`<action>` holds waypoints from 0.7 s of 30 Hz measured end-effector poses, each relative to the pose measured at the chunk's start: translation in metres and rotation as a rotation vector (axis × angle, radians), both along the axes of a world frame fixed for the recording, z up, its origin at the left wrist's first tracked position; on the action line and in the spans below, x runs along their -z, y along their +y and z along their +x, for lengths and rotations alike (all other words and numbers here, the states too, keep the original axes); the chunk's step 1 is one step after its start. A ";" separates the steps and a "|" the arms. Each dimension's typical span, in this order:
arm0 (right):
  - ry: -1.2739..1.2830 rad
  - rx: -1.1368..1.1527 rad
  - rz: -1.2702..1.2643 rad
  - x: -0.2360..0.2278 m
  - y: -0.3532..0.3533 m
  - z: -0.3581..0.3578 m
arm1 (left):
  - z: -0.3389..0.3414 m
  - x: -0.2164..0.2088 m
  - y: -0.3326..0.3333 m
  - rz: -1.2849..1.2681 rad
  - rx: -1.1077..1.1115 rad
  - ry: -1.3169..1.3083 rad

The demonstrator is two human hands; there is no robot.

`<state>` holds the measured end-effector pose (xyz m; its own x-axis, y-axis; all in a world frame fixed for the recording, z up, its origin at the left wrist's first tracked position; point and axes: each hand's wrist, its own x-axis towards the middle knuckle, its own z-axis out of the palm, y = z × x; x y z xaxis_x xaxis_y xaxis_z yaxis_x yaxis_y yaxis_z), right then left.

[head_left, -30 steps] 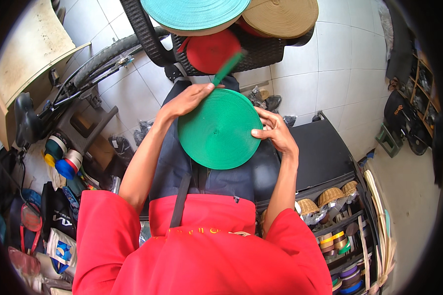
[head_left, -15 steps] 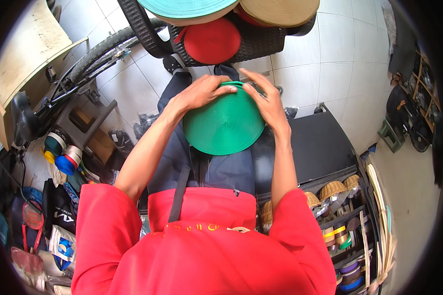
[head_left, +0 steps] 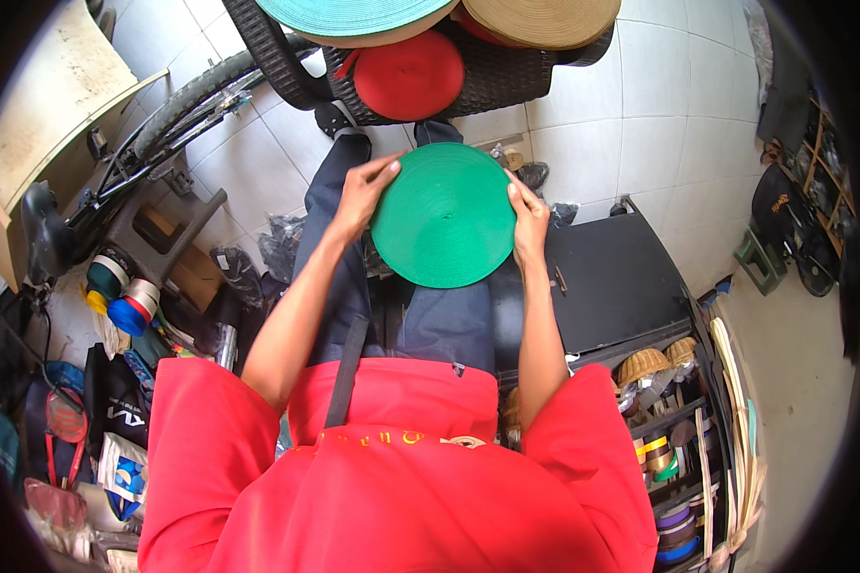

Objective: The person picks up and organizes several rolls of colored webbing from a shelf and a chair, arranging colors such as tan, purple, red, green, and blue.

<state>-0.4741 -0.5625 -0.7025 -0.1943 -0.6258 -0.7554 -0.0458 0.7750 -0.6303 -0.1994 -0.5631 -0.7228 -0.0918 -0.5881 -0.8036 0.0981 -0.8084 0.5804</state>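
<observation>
A: Where do you have the green roll (head_left: 440, 229)?

B: You have it in front of you, above the thighs of your dark trousers (head_left: 444, 329), its flat face turned up. You cannot tell whether its underside rests on your legs.

A: What is the state of each grip?

B: Your right grip (head_left: 530, 222) is clamped on the right rim, thumb at the edge of the face and fingers around the side. Your left grip (head_left: 360, 198) is at the upper-left rim, fingertips at the edge; you cannot tell whether it pinches the roll or only touches it.

A: How is the roll likely to handle?

B: Treat it as a wound strap coil — probably of modest weight, firm at the edge, not fragile. The turns may slide on one another, so its centre can push out of plane.

A: Where do you take hold?

B: Use opposite points of the rim, thumbs above, fingers beneath, to retain the outermost turn. Avoid pressing the middle.

A: What lies beyond it?

B: A red roll (head_left: 409, 76) on the black chair (head_left: 511, 91), well apart from your grips.
</observation>
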 end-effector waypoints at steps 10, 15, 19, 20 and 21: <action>0.064 0.188 -0.023 0.071 -0.029 0.035 | -0.012 0.033 0.003 0.036 -0.603 -0.332; -0.070 0.126 -0.159 0.129 -0.108 0.059 | 0.010 0.094 -0.052 -0.189 -0.644 -0.301; -0.020 0.003 -0.132 0.169 -0.135 0.064 | 0.022 0.133 -0.074 -0.094 -0.562 -0.357; 0.031 -0.051 -0.135 0.179 -0.134 0.061 | 0.019 0.134 -0.075 -0.102 -0.379 -0.451; 0.094 -0.138 -0.123 0.184 -0.132 0.062 | 0.019 0.139 -0.072 -0.138 -0.313 -0.518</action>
<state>-0.4121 -0.6945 -0.8863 -0.1668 -0.7376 -0.6544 -0.2097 0.6750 -0.7074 -0.1800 -0.6354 -0.8613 0.4837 -0.6259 -0.6118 -0.0040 -0.7006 0.7135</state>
